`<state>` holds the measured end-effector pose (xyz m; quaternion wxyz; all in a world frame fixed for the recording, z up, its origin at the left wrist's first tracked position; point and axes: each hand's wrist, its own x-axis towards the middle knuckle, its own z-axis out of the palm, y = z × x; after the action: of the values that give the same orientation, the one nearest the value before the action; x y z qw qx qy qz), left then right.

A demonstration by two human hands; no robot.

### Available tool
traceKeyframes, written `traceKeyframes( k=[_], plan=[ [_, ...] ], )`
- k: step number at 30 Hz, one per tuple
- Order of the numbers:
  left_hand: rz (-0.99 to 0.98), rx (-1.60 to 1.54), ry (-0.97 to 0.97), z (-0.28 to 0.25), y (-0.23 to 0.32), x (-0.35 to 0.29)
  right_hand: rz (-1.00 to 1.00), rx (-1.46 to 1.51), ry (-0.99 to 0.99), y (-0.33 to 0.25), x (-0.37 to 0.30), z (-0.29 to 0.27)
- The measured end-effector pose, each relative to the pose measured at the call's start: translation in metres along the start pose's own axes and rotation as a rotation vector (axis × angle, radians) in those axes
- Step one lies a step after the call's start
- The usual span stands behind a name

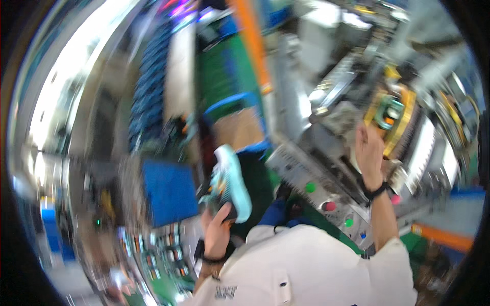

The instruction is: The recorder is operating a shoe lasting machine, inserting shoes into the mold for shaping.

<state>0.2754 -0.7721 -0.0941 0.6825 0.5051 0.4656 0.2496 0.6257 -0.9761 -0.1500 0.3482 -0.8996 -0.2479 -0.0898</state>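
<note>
My left hand [216, 235] is closed around the heel end of a sneaker [234, 186] with a pale teal sole and upper and orange and dark parts. The shoe points away from me, tilted on its side. Farther right, my right hand [369, 150] reaches over a metal machine, its fingers curled together at the edge of a yellow fixture [406, 122]. A teal and orange piece [392, 113], perhaps another shoe, sits in that fixture. Blur hides whether the right fingers hold anything.
The machine's front panel [301, 171] carries green and red buttons. Beyond the sneaker stands a blue-rimmed bin with cardboard [240, 127]. A blue panel [169, 193] is at left, above a rack with several shoes [163, 255]. An orange post [250, 46] rises ahead.
</note>
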Motion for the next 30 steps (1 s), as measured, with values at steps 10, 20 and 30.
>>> traceKeyframes(
  k=[10, 20, 30],
  plan=[
    [-0.169, -0.337, 0.339, -0.083, -0.102, -0.079, -0.387, 0.09, -0.378, 0.057, -0.144, 0.197],
    [0.077, -0.557, 1.119, -0.256, -0.159, -0.141, -0.472, 0.374, -0.237, -0.06, -0.051, 0.194],
    [-0.182, -0.244, 1.465, -0.532, -0.326, -0.101, -1.339, 0.664, -0.29, -0.619, -0.067, 0.142]
  ],
)
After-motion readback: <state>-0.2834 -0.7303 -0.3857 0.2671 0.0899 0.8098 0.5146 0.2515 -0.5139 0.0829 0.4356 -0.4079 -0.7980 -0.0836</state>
